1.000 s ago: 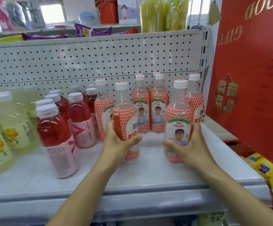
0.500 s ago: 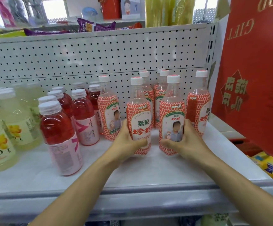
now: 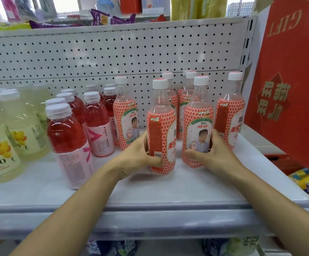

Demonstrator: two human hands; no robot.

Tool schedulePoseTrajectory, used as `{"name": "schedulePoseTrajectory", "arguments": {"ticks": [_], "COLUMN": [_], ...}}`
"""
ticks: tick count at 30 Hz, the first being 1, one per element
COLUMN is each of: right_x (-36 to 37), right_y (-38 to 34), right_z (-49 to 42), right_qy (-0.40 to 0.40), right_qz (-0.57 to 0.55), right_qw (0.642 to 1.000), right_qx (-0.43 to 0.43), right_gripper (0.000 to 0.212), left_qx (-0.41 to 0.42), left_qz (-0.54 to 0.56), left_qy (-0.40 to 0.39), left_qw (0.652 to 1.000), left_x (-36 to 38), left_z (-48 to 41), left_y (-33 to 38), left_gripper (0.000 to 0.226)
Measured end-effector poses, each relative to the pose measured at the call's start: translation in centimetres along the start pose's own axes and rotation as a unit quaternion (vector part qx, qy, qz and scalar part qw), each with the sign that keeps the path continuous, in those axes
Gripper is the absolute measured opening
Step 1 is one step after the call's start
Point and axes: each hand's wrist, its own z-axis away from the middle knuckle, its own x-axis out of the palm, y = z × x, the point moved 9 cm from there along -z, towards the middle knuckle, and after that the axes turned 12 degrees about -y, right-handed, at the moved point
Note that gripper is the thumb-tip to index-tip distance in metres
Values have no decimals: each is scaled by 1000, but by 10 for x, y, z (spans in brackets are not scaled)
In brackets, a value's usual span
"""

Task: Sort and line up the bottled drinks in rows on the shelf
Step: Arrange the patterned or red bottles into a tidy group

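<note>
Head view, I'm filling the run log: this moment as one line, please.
left hand: grips left honeycomb bottle | right hand: grips right honeycomb bottle | both standing on shelf | step: row alignment

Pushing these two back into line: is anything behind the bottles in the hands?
Yes. The left hand grips the left bottle, the right hand the right bottle; same-label rear bottles stand close behind both.
</note>
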Motion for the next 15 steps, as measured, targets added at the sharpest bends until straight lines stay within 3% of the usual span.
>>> {"name": "schedulePoseTrajectory", "arguments": {"ticks": [6, 10, 15], "right_x": [-1, -2, -2], "right_y": [-1, 3, 3], "right_z": [-5, -4, -14], "right_qy": [-10, -2, -5], "right_qz": [11, 20, 37], "right_qw": [1000, 1000, 999], "right_qx": [-10, -11, 2], "right_gripper": [70, 66, 64], "left_qx": [6, -25, -40], "left_qz": [-19, -18, -25], "left_qy": [181, 117, 105], "left_qw": [983, 993, 993], "left_x": [-7, 0, -7], "left_z": [-7, -10, -19], "left_y": [6, -4, -7], "left_gripper": [111, 83, 79]}}
